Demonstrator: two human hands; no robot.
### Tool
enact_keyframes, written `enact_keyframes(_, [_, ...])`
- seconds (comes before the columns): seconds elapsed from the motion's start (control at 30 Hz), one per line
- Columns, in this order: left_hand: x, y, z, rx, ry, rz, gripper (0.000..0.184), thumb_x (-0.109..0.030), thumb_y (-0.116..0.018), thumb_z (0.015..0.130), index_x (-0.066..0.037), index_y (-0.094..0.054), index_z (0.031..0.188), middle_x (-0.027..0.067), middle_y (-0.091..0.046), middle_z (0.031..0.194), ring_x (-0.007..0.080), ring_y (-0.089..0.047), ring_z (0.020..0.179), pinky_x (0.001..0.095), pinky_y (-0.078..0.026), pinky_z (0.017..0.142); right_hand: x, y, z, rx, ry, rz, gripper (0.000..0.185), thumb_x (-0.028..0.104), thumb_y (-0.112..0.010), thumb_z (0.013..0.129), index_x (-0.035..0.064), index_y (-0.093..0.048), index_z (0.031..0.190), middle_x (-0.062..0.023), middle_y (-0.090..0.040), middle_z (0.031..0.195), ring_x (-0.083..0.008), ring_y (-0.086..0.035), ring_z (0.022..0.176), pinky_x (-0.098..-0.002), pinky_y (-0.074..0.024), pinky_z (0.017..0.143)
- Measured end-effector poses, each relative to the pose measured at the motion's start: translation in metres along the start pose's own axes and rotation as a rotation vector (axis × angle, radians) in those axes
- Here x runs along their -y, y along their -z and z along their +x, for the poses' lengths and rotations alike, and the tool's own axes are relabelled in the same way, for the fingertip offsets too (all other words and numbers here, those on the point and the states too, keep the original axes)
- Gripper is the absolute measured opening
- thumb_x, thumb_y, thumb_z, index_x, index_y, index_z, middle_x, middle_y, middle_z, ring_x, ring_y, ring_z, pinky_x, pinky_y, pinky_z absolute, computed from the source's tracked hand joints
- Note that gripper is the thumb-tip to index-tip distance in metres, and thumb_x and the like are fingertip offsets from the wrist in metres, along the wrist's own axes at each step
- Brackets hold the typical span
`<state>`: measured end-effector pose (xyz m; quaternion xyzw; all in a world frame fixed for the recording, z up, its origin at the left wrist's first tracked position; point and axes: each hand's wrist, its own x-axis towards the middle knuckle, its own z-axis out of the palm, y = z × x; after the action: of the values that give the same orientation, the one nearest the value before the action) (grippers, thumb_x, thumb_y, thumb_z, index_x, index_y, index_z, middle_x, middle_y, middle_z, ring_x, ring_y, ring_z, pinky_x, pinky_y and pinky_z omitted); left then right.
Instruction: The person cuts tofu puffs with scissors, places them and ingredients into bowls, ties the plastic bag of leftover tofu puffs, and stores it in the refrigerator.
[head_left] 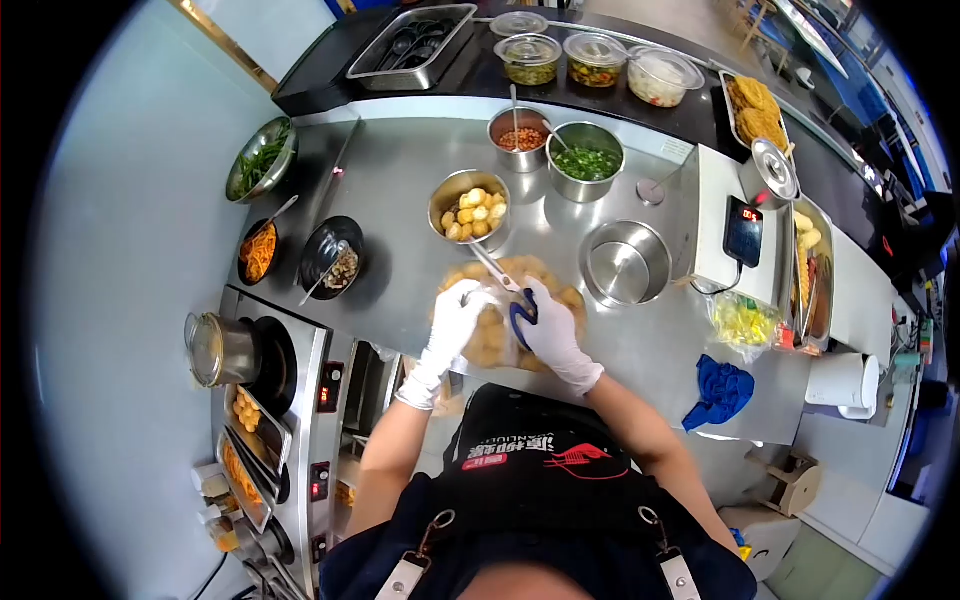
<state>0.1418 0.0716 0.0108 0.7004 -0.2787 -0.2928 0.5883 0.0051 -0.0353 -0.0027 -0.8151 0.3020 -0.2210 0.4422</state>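
My right hand [556, 332], in a white glove, grips scissors [506, 279] by their dark blue handles. The blades point up and left toward a steel pot [436, 224] holding golden-brown round puffs [474, 214]. Under both hands a clear plastic bag [490, 340] full of similar puffs lies on the steel counter. My left hand [460, 312], also gloved, has its fingers closed on the bag's left upper part, beside the blades. The bag covers some of the fingertips' outline.
An empty steel pot [627, 262] stands right of the bag. Behind are pots of red-brown food [521, 138] and chopped greens [586, 162]. Bowls [333, 258] sit left, above hot burners [268, 365]. At right lie a blue cloth [719, 391] and a digital display [743, 232].
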Motion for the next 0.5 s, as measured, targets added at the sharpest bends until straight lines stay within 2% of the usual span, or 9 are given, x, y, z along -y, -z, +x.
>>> enact_keyframes(0.07, [-0.007,0.031,-0.001,0.051,0.028,0.096,0.008,-0.008,-0.064,0.083,-0.001,-0.064,0.086,-0.0016,-0.062,0.077,0.0058,-0.053,0.068,0.0215,-0.044,0.063,0.005,0.008,0.000,-0.032,-0.078,0.048,0.046,0.016,-0.067,0.077,0.0070,-0.051,0.120,-0.0162,-0.066,0.093,-0.0326,-0.065,0.080,-0.0376,-0.0505,0.071])
enact_keyframes(0.13, [-0.021,0.059,-0.002,0.113,0.092,0.089,0.007,-0.007,-0.065,0.083,-0.001,-0.065,0.087,-0.0012,-0.063,0.078,0.0053,-0.053,0.066,0.0208,-0.044,0.060,-0.004,0.027,-0.009,-0.177,-0.016,0.158,0.038,0.006,-0.063,0.080,0.0061,-0.053,0.116,-0.0140,-0.063,0.089,-0.0232,-0.062,0.076,-0.0309,-0.0483,0.070])
enact_keyframes(0.2, [-0.012,0.079,-0.002,-0.112,0.054,-0.102,0.007,-0.008,-0.066,0.084,-0.002,-0.066,0.086,-0.0016,-0.063,0.078,0.0049,-0.052,0.062,0.0199,-0.043,0.058,-0.002,0.051,-0.028,-0.216,-0.194,0.224,0.032,0.003,-0.060,0.083,0.0039,-0.054,0.115,-0.0089,-0.059,0.083,-0.0118,-0.055,0.073,-0.0256,-0.0449,0.066])
enact_keyframes(0.23, [0.005,0.092,0.002,-0.214,0.102,-0.200,0.006,-0.009,-0.065,0.085,-0.003,-0.066,0.086,-0.0016,-0.063,0.077,0.0049,-0.052,0.061,0.0197,-0.043,0.057,-0.008,0.059,-0.040,-0.228,-0.275,0.238,0.031,0.003,-0.060,0.083,0.0039,-0.055,0.114,-0.0066,-0.058,0.080,-0.0090,-0.052,0.071,-0.0234,-0.0434,0.063])
enact_keyframes(0.27, [0.021,0.101,0.004,-0.245,0.118,-0.302,0.005,-0.009,-0.064,0.085,-0.004,-0.065,0.087,-0.0020,-0.063,0.078,0.0046,-0.053,0.063,0.0204,-0.043,0.057,-0.011,0.065,-0.049,-0.256,-0.257,0.154,0.032,0.002,-0.060,0.083,0.0037,-0.055,0.114,-0.0056,-0.057,0.077,-0.0086,-0.050,0.067,-0.0229,-0.0428,0.060])
enact_keyframes(0.33, [0.019,0.088,0.000,-0.299,0.059,-0.398,0.009,-0.010,-0.060,0.088,-0.003,-0.063,0.093,0.0023,-0.064,0.084,0.0095,-0.058,0.070,0.0244,-0.049,0.062,-0.035,0.062,-0.065,-0.249,-0.306,0.251,0.037,0.001,-0.060,0.082,0.0036,-0.054,0.118,-0.0079,-0.060,0.079,-0.0084,-0.052,0.068,-0.0226,-0.0441,0.062])
enact_keyframes(0.4, [-0.001,0.076,-0.010,-0.197,0.280,-0.758,0.014,-0.011,-0.055,0.090,-0.001,-0.059,0.099,0.0097,-0.064,0.093,0.0193,-0.064,0.080,0.0317,-0.054,0.073,-0.036,0.063,-0.069,-0.264,-0.292,0.132,0.039,-0.003,-0.057,0.083,0.0028,-0.052,0.121,-0.0025,-0.057,0.082,-0.0061,-0.049,0.073,-0.0199,-0.0419,0.066])
enact_keyframes(0.43, [-0.003,0.075,-0.011,-0.149,0.334,-0.844,0.016,-0.010,-0.051,0.091,0.000,-0.057,0.101,0.0157,-0.064,0.097,0.0287,-0.065,0.089,0.0389,-0.054,0.083,-0.027,0.067,-0.068,-0.268,-0.284,0.073,0.041,-0.005,-0.056,0.083,0.0023,-0.051,0.123,0.0002,-0.056,0.083,-0.0050,-0.047,0.075,-0.0186,-0.0408,0.068])
enact_keyframes(0.5, [-0.004,0.070,-0.014,-0.099,0.342,-0.902,0.014,-0.009,-0.053,0.090,0.000,-0.058,0.100,0.0153,-0.064,0.098,0.0297,-0.064,0.091,0.0409,-0.054,0.084,0.004,0.084,-0.058,-0.248,-0.285,0.142,0.045,-0.006,-0.055,0.083,0.0019,-0.047,0.127,-0.0026,-0.059,0.089,-0.0068,-0.052,0.079,-0.0200,-0.0429,0.073])
